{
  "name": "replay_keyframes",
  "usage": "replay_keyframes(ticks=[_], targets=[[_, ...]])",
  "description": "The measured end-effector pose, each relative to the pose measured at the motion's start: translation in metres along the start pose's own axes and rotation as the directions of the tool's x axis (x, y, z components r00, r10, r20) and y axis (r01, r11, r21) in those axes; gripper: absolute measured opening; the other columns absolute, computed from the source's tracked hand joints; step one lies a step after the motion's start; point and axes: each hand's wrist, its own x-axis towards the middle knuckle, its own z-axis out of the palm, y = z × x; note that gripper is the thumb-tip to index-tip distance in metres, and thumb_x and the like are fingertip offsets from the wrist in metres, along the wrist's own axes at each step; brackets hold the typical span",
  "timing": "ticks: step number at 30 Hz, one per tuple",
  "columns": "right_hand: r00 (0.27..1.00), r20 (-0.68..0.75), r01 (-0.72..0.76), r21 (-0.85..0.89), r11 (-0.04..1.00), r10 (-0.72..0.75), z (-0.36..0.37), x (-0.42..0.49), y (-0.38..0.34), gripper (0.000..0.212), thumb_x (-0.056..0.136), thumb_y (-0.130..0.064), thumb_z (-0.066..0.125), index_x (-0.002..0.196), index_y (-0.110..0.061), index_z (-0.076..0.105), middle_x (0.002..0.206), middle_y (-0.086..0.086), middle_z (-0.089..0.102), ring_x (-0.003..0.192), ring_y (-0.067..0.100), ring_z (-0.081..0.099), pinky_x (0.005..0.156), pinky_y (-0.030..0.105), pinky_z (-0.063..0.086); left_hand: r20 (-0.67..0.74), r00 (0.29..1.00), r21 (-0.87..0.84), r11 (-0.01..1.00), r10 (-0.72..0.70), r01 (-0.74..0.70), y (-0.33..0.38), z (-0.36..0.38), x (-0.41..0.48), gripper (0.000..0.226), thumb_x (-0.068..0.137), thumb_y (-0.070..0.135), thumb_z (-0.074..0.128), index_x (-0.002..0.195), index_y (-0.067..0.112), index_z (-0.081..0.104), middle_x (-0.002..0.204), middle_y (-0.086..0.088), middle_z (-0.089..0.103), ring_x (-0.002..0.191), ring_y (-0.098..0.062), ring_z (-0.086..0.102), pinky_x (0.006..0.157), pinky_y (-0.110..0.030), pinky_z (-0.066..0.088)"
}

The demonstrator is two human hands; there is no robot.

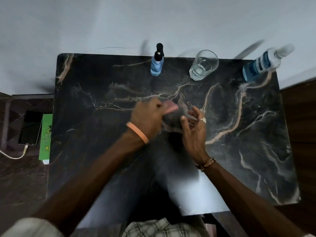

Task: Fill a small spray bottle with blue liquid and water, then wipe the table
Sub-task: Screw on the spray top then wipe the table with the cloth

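Centre: left hand (pixel 147 116) grips blurred dark cloth with pink edge (pixel 171 119); right hand (pixel 194 132) fingers spread, thumb touching it. Small blue-filled clear spray bottle (pixel 157 65) upright, upper middle of black marble table (pixel 85 120).

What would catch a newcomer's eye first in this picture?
At the middle of the black veined marble table, the left hand grips a dark blurred cloth with a pink edge, and the right hand touches it. Along the far edge stand a small blue-filled spray bottle, a clear glass of water and a large blue mouthwash bottle.
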Motion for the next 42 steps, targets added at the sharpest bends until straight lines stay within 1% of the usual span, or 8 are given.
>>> replay_keyframes(ticks=[4,8,18,24,29,34,38,42], targets=[[0.995,-0.076,0.060,-0.142,0.988,-0.072,-0.024,-0.041,0.024,0.043,0.102,-0.029,0.053,0.142,-0.017,0.044,0.139,0.001,0.052,0.128,0.013,0.051,0.103,0.045,0.046,0.371,0.928,-0.150,0.985,-0.019,0.080,0.078,0.057,-0.045,0.052,0.093,0.043,0.049,0.139,0.020,0.049,0.137,-0.005,0.050,0.122,-0.026,0.047,0.104,-0.039,0.035],[0.963,0.097,0.269,-0.422,0.866,-0.252,-0.023,-0.067,0.036,0.051,0.102,-0.041,0.043,0.147,-0.016,0.040,0.157,0.007,0.033,0.144,0.022,0.032,0.113,0.048,0.035,0.121,0.976,-0.410,0.886,-0.180,0.214,0.077,0.064,-0.088,0.046,0.084,0.025,0.066,0.124,0.001,0.063,0.135,-0.020,0.056,0.124,-0.036,0.053,0.107,-0.049,0.039],[0.905,0.394,0.422,-0.770,0.478,-0.163,0.027,-0.102,0.074,0.061,0.103,-0.045,0.031,0.158,-0.028,0.012,0.164,0.019,0.003,0.149,0.044,0.002,0.115,0.064,0.014,0.333,0.700,0.030,0.749,-0.632,0.662,-0.016,0.063,-0.120,0.124,0.069,0.063,0.073,0.153,0.003,0.003,0.160,-0.019,-0.013,0.147,-0.035,-0.012,0.120,-0.049,0.003],[0.324,0.889,0.946,-0.306,0.104,-0.325,0.008,-0.078,0.083,0.052,0.104,-0.050,0.025,0.155,-0.037,0.022,0.165,0.011,0.007,0.150,0.039,0.006,0.116,0.061,0.012,0.312,0.689,0.034,0.732,-0.654,0.680,-0.011,0.062,-0.114,0.125,0.064,0.058,0.079,0.152,0.002,0.010,0.160,-0.020,-0.007,0.148,-0.037,-0.006,0.120,-0.050,0.008],[0.905,0.402,0.413,-0.751,0.516,-0.138,0.019,-0.044,0.057,0.055,0.103,-0.050,0.026,0.156,-0.036,0.017,0.165,0.013,0.004,0.149,0.045,0.003,0.115,0.066,0.011,0.300,0.682,0.029,0.721,-0.667,0.692,-0.013,0.058,-0.110,0.125,0.061,0.058,0.082,0.151,0.004,0.013,0.161,-0.018,-0.004,0.148,-0.036,-0.004,0.120,-0.049,0.010],[0.487,0.822,0.867,-0.416,0.274,-0.294,0.011,-0.089,0.069,0.051,0.102,-0.045,0.038,0.152,-0.038,0.032,0.165,0.006,0.016,0.149,0.040,0.016,0.115,0.060,0.021,0.306,0.667,0.031,0.707,-0.679,0.706,-0.013,0.059,-0.111,0.126,0.061,0.057,0.082,0.151,0.004,0.014,0.161,-0.017,-0.004,0.148,-0.036,-0.004,0.119,-0.048,0.011],[0.687,0.677,0.722,-0.590,0.362,-0.265,-0.008,-0.015,0.055,0.065,0.094,-0.060,0.038,0.153,-0.034,0.027,0.164,0.012,0.014,0.144,0.037,0.025,0.113,0.052,0.025,0.301,0.659,0.020,0.696,-0.689,0.718,-0.013,0.060,-0.112,0.127,0.059,0.057,0.083,0.151,0.005,0.014,0.161,-0.016,-0.004,0.148,-0.035,-0.005,0.119,-0.048,0.009],[0.592,0.791,0.804,-0.565,0.185,-0.157,-0.021,0.001,0.063,0.072,0.095,-0.070,0.020,0.157,-0.034,0.014,0.165,0.010,0.008,0.151,0.033,0.008,0.120,0.055,0.005,0.305,0.649,-0.009,0.679,-0.697,0.734,-0.012,0.057,-0.114,0.127,0.060,0.055,0.084,0.152,0.006,0.011,0.161,-0.014,-0.008,0.148,-0.033,-0.008,0.120,-0.047,0.006]])
